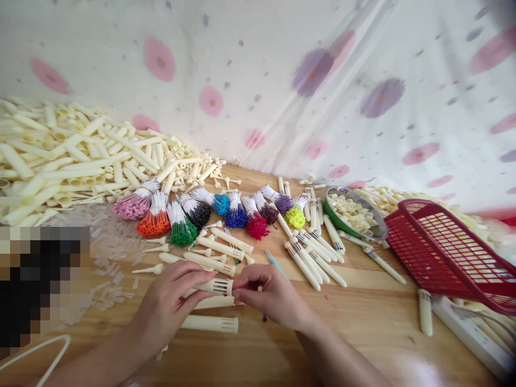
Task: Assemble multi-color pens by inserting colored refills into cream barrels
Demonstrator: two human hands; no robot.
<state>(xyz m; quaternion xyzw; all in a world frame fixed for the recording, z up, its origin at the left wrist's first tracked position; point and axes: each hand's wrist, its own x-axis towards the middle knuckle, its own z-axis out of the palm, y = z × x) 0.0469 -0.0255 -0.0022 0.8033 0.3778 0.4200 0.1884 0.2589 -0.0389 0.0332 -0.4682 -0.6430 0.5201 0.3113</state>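
Just above the near edge of the pale wooden table [363, 328], the left hand [169, 303] closes its thumb and fingers around a cream plastic pen barrel [215, 286], holding it level. The right hand [270, 295] meets it from the other side, fingertips pinched tight on the barrel's slotted end. A second cream barrel [209, 323] lies below the hands. Behind them sits a row of bundled coloured refills [236, 215], with a red plastic basket [443, 252] off to the right.
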